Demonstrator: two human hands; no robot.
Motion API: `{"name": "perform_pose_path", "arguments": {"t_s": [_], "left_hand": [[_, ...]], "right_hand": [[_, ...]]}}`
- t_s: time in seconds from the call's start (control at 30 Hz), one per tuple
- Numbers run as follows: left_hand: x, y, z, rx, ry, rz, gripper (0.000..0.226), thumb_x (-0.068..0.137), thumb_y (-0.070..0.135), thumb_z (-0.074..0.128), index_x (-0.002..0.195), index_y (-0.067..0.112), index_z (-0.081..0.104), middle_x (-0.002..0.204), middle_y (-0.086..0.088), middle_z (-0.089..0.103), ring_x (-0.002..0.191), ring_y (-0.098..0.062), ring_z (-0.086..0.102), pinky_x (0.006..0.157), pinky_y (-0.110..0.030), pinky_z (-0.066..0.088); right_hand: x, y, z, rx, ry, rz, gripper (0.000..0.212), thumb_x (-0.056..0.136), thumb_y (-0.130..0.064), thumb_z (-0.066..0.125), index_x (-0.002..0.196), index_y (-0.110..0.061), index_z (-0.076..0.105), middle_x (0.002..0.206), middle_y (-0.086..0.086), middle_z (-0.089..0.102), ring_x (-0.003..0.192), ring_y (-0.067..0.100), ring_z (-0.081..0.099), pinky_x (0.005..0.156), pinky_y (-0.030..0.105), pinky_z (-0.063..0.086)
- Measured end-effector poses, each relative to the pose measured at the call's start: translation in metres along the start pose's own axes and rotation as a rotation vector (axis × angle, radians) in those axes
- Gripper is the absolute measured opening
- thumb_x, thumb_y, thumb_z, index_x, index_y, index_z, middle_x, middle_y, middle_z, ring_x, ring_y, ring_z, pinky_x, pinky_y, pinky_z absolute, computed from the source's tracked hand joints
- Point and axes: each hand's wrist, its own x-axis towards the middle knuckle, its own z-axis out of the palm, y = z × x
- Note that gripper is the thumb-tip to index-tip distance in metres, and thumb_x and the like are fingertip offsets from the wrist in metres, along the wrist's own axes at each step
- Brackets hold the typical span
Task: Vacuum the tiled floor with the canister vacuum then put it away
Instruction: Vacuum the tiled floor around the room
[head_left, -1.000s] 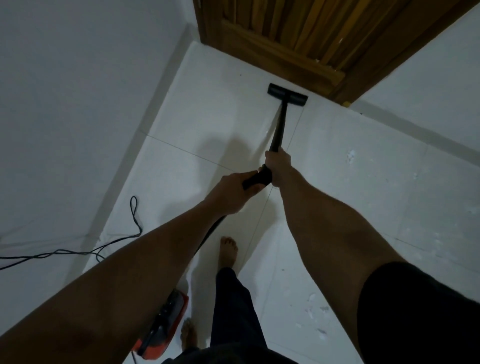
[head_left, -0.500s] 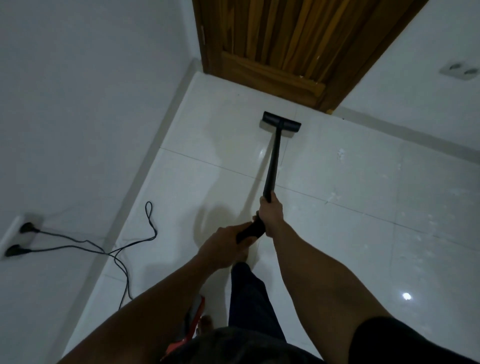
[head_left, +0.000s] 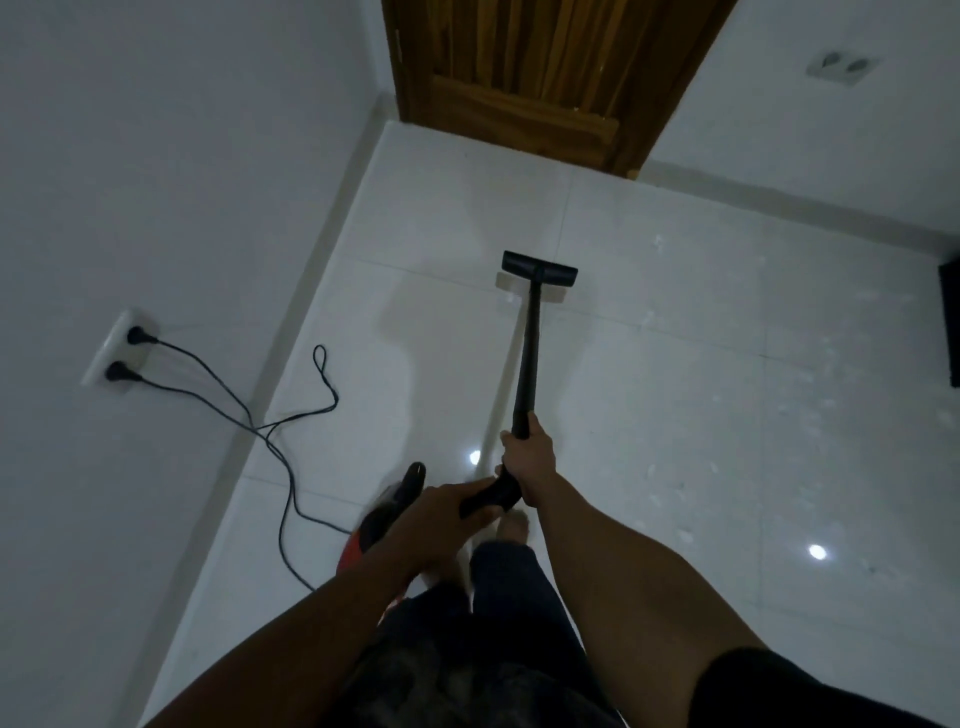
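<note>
A black vacuum wand (head_left: 529, 353) runs from my hands down to a flat black floor head (head_left: 539, 268) resting on the white tiled floor (head_left: 675, 415). My right hand (head_left: 529, 457) grips the wand's lower end. My left hand (head_left: 441, 512) grips the black curved handle (head_left: 488, 500) just behind it. The red and black canister (head_left: 384, 519) sits on the floor under my left forearm, partly hidden by it. White specks lie scattered over the tiles to the right.
A wooden door (head_left: 550, 78) closes the far end. Two black plugs sit in a wall socket (head_left: 117, 353) on the left, their cords (head_left: 291, 431) looping over the floor. Another socket (head_left: 841, 67) is on the right wall. A dark object (head_left: 950, 322) is at the right edge.
The floor head has been pulled back from the door toward me, crossing a tile joint. The view has tilted up, bringing the left wall socket and canister into sight.
</note>
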Motion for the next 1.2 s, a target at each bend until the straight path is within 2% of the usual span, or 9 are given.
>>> {"name": "perform_pose_path", "arguments": {"t_s": [0.17, 0.37, 0.53, 0.63, 0.73, 0.8, 1.0, 1.1, 1.2], "left_hand": [[-0.047, -0.005, 0.053, -0.059, -0.039, -0.041, 0.041, 0.102, 0.043, 0.054, 0.143, 0.041, 0.052, 0.092, 0.017, 0.068, 0.072, 0.010, 0.062, 0.079, -0.015, 0.049], [-0.091, -0.018, 0.118, 0.025, -0.087, -0.056, 0.042, 0.100, 0.046, 0.057, 0.140, 0.033, 0.057, 0.112, -0.001, 0.069, 0.098, -0.015, 0.068, 0.097, -0.037, 0.054], [-0.134, -0.019, 0.184, 0.024, -0.113, -0.104, 0.041, 0.074, 0.088, 0.052, 0.110, 0.071, 0.059, 0.143, -0.032, 0.048, 0.124, -0.037, 0.060, 0.107, -0.047, 0.049], [-0.165, -0.012, 0.221, -0.050, -0.136, -0.146, 0.031, 0.089, 0.060, 0.066, 0.119, 0.051, 0.067, 0.147, -0.032, 0.045, 0.132, -0.036, 0.054, 0.109, -0.037, 0.047], [-0.197, -0.003, 0.250, -0.042, -0.136, -0.094, 0.041, 0.097, 0.042, 0.064, 0.136, 0.030, 0.063, 0.124, 0.002, 0.069, 0.108, -0.007, 0.065, 0.090, -0.007, 0.045], [-0.212, -0.005, 0.267, -0.054, -0.153, -0.076, 0.040, 0.097, 0.042, 0.064, 0.136, 0.033, 0.063, 0.116, 0.014, 0.072, 0.097, 0.004, 0.065, 0.093, -0.013, 0.050], [-0.245, -0.014, 0.300, -0.012, -0.259, -0.114, 0.042, 0.093, 0.048, 0.066, 0.133, 0.034, 0.065, 0.099, -0.003, 0.075, 0.070, -0.010, 0.064, 0.063, -0.027, 0.054], [-0.266, -0.023, 0.317, -0.006, -0.298, -0.127, 0.039, 0.094, 0.044, 0.067, 0.131, 0.033, 0.066, 0.092, -0.003, 0.071, 0.067, -0.010, 0.060, 0.064, -0.037, 0.055], [-0.291, -0.035, 0.329, 0.020, -0.312, -0.116, 0.039, 0.095, 0.042, 0.067, 0.132, 0.030, 0.067, 0.091, 0.002, 0.071, 0.064, -0.007, 0.057, 0.056, -0.025, 0.051]], "right_hand": [[-0.045, 0.067, -0.015, -0.110, 0.004, -0.002, 0.081, 0.095, -0.016, 0.061, 0.162, -0.034, 0.020, 0.121, 0.012, 0.065, 0.073, 0.027, 0.065, 0.070, 0.047, 0.064], [-0.097, 0.136, -0.039, -0.192, -0.013, -0.016, 0.078, 0.096, -0.015, 0.059, 0.162, -0.032, 0.020, 0.115, 0.012, 0.066, 0.064, 0.021, 0.064, 0.051, 0.026, 0.054], [-0.147, 0.191, -0.078, -0.280, -0.038, -0.088, 0.073, 0.099, -0.014, 0.056, 0.162, -0.028, 0.020, 0.125, 0.013, 0.064, 0.062, 0.008, 0.055, 0.037, 0.006, 0.037], [-0.175, 0.233, -0.097, -0.292, -0.039, -0.094, 0.075, 0.098, -0.014, 0.056, 0.163, -0.029, 0.020, 0.121, 0.013, 0.065, 0.062, 0.009, 0.058, 0.036, 0.007, 0.036], [-0.203, 0.265, -0.112, -0.285, -0.030, -0.067, 0.076, 0.098, -0.015, 0.056, 0.163, -0.030, 0.018, 0.107, 0.006, 0.064, 0.062, 0.011, 0.060, 0.041, 0.012, 0.041], [-0.214, 0.286, -0.118, -0.278, -0.026, -0.039, 0.076, 0.098, -0.014, 0.056, 0.162, -0.029, 0.019, 0.103, 0.004, 0.063, 0.061, 0.012, 0.060, 0.043, 0.014, 0.044], [-0.241, 0.361, -0.124, -0.189, -0.013, 0.038, 0.084, 0.092, -0.014, 0.058, 0.163, -0.031, 0.017, 0.127, 0.017, 0.066, 0.086, 0.030, 0.072, 0.074, 0.039, 0.063], [-0.256, 0.395, -0.123, -0.176, -0.009, 0.066, 0.085, 0.091, -0.014, 0.058, 0.163, -0.030, 0.016, 0.131, 0.015, 0.064, 0.096, 0.030, 0.071, 0.086, 0.043, 0.061], [-0.280, 0.421, -0.116, -0.126, -0.006, 0.082, 0.083, 0.092, -0.015, 0.057, 0.163, -0.028, 0.016, 0.138, 0.014, 0.059, 0.105, 0.032, 0.068, 0.090, 0.043, 0.060]]}}
